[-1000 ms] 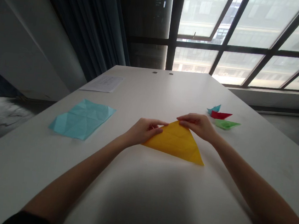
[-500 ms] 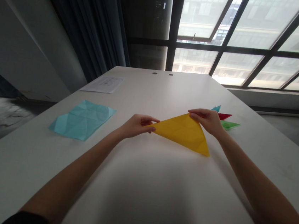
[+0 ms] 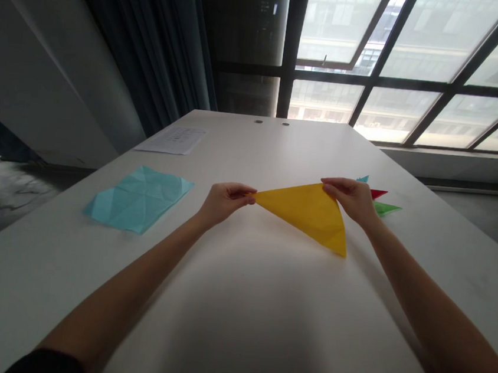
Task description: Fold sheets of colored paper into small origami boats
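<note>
A folded sheet of yellow paper [image 3: 306,211], roughly triangular, is held up over the table between both hands. My left hand [image 3: 228,201] pinches its narrow left tip. At the upper right corner my right hand [image 3: 350,197] grips the paper between thumb and fingers. The lower right point of the sheet hangs down near the tabletop. To the left of my left hand lies a creased light blue sheet of paper [image 3: 141,199], spread out on the table.
Beyond my right hand lie folded paper pieces: blue [image 3: 364,179], red [image 3: 378,194] and green [image 3: 385,209], partly hidden by the hand. Printed white sheets [image 3: 171,140] rest at the white table's [image 3: 235,315] far left edge. Windows and a dark curtain [image 3: 153,34] stand behind.
Both hands have risen slightly, and the yellow paper with them. My left hand has shifted a little left and its fingers have closed more on the tip; my right hand moved slightly right.
</note>
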### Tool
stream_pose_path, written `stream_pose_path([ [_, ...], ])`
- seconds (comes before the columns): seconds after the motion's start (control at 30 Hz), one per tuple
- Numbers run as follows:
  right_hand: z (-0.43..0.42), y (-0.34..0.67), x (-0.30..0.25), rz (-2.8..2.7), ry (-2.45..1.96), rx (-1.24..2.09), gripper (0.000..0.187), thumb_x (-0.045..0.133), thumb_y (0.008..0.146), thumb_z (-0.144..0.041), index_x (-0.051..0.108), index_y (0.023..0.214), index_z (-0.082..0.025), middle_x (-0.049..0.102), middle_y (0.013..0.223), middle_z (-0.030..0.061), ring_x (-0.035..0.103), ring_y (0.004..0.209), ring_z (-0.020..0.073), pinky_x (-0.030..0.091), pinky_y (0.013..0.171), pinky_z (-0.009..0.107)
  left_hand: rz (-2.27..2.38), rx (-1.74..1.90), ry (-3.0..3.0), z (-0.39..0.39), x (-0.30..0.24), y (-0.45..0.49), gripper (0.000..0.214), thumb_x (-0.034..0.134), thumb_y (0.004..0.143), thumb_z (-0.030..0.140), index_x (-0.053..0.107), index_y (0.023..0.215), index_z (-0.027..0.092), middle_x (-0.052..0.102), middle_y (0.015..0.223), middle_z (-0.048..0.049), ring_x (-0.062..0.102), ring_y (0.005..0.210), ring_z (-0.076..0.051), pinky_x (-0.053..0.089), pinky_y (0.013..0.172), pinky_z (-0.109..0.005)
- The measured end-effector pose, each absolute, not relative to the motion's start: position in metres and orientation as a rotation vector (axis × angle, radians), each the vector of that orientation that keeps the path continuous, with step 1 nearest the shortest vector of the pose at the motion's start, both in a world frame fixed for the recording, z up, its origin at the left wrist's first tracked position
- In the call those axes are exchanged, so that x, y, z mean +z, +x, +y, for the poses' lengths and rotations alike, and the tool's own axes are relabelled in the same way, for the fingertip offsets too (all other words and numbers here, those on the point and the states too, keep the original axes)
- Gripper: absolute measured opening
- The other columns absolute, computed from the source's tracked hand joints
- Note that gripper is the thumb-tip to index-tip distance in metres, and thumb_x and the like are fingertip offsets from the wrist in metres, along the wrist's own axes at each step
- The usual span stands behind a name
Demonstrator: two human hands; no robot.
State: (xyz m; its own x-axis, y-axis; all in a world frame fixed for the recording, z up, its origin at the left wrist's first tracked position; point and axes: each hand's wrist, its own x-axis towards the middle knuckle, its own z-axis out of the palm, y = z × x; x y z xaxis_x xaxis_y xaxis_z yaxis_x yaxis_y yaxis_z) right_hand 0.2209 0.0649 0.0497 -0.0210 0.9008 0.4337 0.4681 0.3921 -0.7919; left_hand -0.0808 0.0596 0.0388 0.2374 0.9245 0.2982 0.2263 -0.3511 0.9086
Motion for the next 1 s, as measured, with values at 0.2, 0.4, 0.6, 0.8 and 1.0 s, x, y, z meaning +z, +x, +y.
stream_pose_path([
  [0.2, 0.0655, 0.2214, 0.0490, -1.647, -1.213, 0.550, 0.029, 0.064, 0.069, -0.036, 0.069, 0.091, -0.018, 0.070, 0.082, 0.0052, 0.064, 0.077, 0.0203, 0.053, 0.069, 0.034, 1.082, 1.193, 1.720, 0.0584, 0.0404, -0.0796, 0.039, 0.072, 0.060, 0.037, 0.068, 0.088, 0.010, 0.069, 0.076, -0.0090, 0.064, 0.067, -0.016, 0.053, 0.067, -0.030],
  [0.4, 0.0656, 0.2217, 0.0483, -1.644, -1.195, 0.557, 0.028, 0.063, 0.070, -0.036, 0.069, 0.091, -0.019, 0.070, 0.085, 0.0048, 0.064, 0.080, 0.0204, 0.054, 0.072, 0.034, 1.098, 1.209, 1.738, 0.0582, 0.0403, -0.0800, 0.036, 0.070, 0.062, 0.036, 0.068, 0.087, 0.010, 0.069, 0.073, -0.0087, 0.063, 0.064, -0.016, 0.052, 0.063, -0.029],
  [0.6, 0.0651, 0.2216, 0.0499, -1.661, -1.209, 0.546, 0.028, 0.063, 0.070, -0.037, 0.069, 0.091, -0.019, 0.070, 0.083, 0.0044, 0.064, 0.077, 0.0198, 0.054, 0.069, 0.033, 1.114, 1.204, 1.740, 0.0599, 0.0404, -0.0804, 0.036, 0.070, 0.062, 0.038, 0.069, 0.086, 0.011, 0.069, 0.069, -0.0077, 0.062, 0.061, -0.015, 0.052, 0.062, -0.029],
  [0.8, 0.0642, 0.2220, 0.0500, -1.693, -1.242, 0.497, 0.027, 0.061, 0.072, -0.036, 0.069, 0.090, -0.017, 0.070, 0.080, 0.0050, 0.064, 0.072, 0.0190, 0.053, 0.066, 0.033, 1.109, 1.182, 1.744, 0.0620, 0.0395, -0.0814, 0.034, 0.068, 0.065, 0.036, 0.069, 0.087, 0.010, 0.069, 0.070, -0.0080, 0.062, 0.062, -0.015, 0.051, 0.063, -0.027],
  [1.0, 0.0686, 0.2262, 0.0459, -1.748, -1.273, 0.470, 0.028, 0.060, 0.072, -0.037, 0.069, 0.090, -0.018, 0.070, 0.084, 0.0053, 0.064, 0.077, 0.0202, 0.052, 0.070, 0.033, 1.130, 1.115, 1.795, 0.0653, 0.0368, -0.0838, 0.035, 0.066, 0.066, 0.038, 0.068, 0.088, 0.010, 0.068, 0.066, -0.0073, 0.061, 0.059, -0.014, 0.050, 0.061, -0.028],
])
